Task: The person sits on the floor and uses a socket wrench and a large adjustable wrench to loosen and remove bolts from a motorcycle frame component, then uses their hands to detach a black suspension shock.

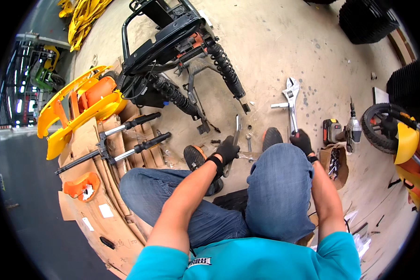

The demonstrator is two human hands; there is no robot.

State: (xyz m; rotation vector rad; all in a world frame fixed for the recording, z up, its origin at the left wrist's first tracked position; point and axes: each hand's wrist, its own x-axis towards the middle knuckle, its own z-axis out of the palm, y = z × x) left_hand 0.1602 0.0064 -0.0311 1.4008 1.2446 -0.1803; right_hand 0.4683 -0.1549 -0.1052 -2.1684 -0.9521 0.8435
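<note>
Though partly blurred, left hand [227, 150] seemingly gripping a wrench [237, 130], right hand [301, 140] closed on adjustable spanner [291, 100], bare floor [266, 46] beyond.

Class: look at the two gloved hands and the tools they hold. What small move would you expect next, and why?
Probably lifting the adjustable wrench off the floor: the right hand grips its handle while its head lies flat on the concrete. The left hand already holds a spanner, near the scooter frame.

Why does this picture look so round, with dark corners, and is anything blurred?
Head view: a fisheye lens bends straight edges toward the rim and leaves a black border; soft, even light, with only faint shadows on the floor; the middle is sharp, the adjustable wrench and the gloved right hand crisp; the yellow panels near the rim look stretched.
</note>
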